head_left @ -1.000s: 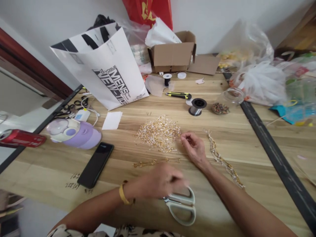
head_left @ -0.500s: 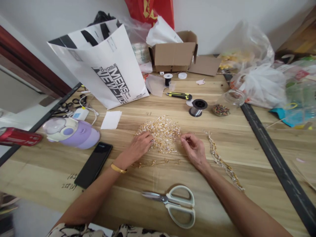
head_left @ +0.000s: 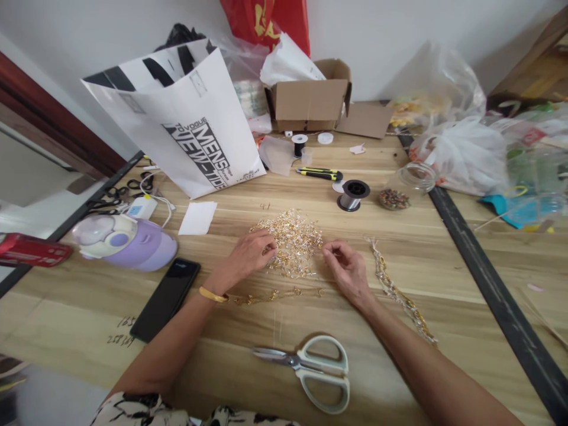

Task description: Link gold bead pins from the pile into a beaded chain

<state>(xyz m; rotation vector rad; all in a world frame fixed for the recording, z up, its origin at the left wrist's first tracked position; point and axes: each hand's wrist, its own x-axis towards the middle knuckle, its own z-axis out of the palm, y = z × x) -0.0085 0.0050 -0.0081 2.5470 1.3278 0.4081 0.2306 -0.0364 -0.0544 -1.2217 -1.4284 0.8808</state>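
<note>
A pile of small gold and silver jewellery links point(head_left: 295, 236) lies mid-table. At its left edge my left hand point(head_left: 252, 254) rests with fingers bent and pinched together; anything between the fingertips is too small to make out. Just right of the pile, my right hand point(head_left: 348, 269) has thumb and forefinger closed in a pinch, its content hidden. A thin gold chain point(head_left: 275, 294) stretches across the wood between my wrists. Beside my right forearm lies a bundle of gold and silver chains point(head_left: 397, 290). White-handled scissors point(head_left: 306, 367) lie nearer to me.
A phone point(head_left: 166, 299) and a purple bottle point(head_left: 128, 241) lie left of my left arm. Behind the pile are a wire spool point(head_left: 352, 195), a yellow-black utility knife point(head_left: 319, 174) and a glass jar point(head_left: 406, 186). A white paper bag point(head_left: 177, 118) and cardboard box point(head_left: 308, 100) stand farther back.
My left hand has shifted slightly away from me along the pile's left edge. My right hand keeps its pinch in nearly the same place. The view has moved a little.
</note>
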